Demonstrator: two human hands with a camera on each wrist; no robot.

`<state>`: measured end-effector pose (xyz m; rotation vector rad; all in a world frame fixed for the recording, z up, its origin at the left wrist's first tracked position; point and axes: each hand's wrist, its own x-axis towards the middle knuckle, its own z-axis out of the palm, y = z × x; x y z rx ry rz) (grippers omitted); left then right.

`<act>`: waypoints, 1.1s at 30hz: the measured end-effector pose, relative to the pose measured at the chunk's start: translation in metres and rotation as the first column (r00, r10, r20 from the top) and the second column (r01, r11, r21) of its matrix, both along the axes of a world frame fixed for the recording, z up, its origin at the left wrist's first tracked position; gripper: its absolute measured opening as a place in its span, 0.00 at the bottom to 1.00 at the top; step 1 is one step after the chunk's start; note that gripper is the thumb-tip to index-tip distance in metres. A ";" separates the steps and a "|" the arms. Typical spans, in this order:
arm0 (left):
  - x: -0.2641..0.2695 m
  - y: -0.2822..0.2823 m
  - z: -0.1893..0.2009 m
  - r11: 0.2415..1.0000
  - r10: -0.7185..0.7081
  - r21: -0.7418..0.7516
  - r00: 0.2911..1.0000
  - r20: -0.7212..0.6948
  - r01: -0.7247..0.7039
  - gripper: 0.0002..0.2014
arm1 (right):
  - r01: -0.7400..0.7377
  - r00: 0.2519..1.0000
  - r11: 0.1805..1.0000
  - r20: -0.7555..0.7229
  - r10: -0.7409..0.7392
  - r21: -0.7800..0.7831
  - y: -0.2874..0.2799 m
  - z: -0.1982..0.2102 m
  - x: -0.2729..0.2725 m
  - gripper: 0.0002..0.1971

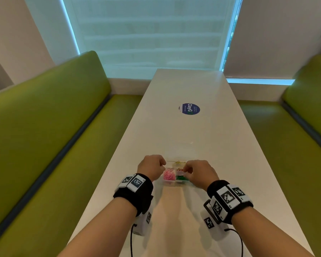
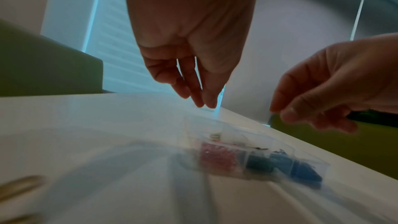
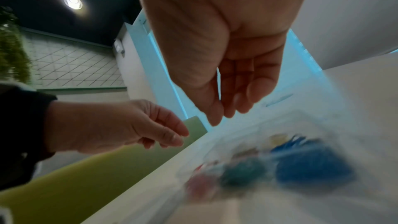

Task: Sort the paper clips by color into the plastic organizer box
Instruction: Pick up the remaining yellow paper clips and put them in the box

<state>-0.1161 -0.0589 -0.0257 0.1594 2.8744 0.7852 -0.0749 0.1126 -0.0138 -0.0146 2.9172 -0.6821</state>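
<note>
Two hands hover over a clear organizer box near the close end of a white table. The left hand and right hand have loosely curled fingers that seem to hold nothing. Pink clips, green clips and blue clips already fill separate compartments, so sorting looks nearly done.

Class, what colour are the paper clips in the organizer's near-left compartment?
Pink paper clips, clearest in the head view.

One organizer box, two hands
</note>
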 end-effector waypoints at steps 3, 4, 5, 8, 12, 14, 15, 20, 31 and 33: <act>0.015 -0.024 -0.004 0.999 0.014 -0.044 0.998 0.054 -0.012 0.12 | -0.116 0.991 0.993 0.076 0.113 0.027 -0.023 -0.008 0.011 0.09; 0.020 -0.032 -0.007 0.998 0.019 -0.058 0.997 0.072 -0.015 0.12 | -0.149 0.984 0.989 0.102 0.146 0.023 -0.031 -0.011 0.015 0.10; 0.024 -0.039 -0.009 0.997 0.025 -0.072 0.995 0.092 -0.018 0.12 | -0.178 0.977 0.984 0.126 0.174 0.016 -0.039 -0.014 0.018 0.11; 0.038 -0.057 -0.016 0.994 0.054 -0.100 0.988 0.143 -0.040 0.11 | -0.239 0.958 0.971 0.164 0.234 0.010 -0.062 -0.022 0.027 0.13; 0.052 -0.074 -0.022 0.986 0.092 -0.154 0.982 0.165 -0.066 0.11 | -0.266 0.945 0.964 0.200 0.258 0.014 -0.089 -0.034 0.037 0.13; 0.057 -0.080 -0.024 0.981 0.105 -0.180 0.981 0.163 -0.075 0.12 | -0.270 0.944 0.963 0.204 0.260 0.023 -0.099 -0.036 0.040 0.13; 0.059 -0.083 -0.024 0.979 0.112 -0.188 0.981 0.157 -0.081 0.12 | -0.270 0.945 0.963 0.201 0.258 0.030 -0.102 -0.036 0.041 0.13; 0.065 -0.086 -0.023 0.974 0.118 -0.211 0.982 0.147 -0.085 0.10 | -0.219 0.958 0.974 0.199 0.205 0.052 -0.110 -0.036 0.041 0.12; 0.068 -0.077 -0.026 0.967 0.091 -0.254 0.970 0.225 -0.032 0.10 | -0.193 0.951 0.979 0.256 0.172 0.059 -0.105 -0.040 0.037 0.09; 0.067 -0.075 -0.026 0.965 0.087 -0.261 0.968 0.235 -0.023 0.10 | -0.193 0.951 0.980 0.255 0.173 0.053 -0.101 -0.041 0.038 0.08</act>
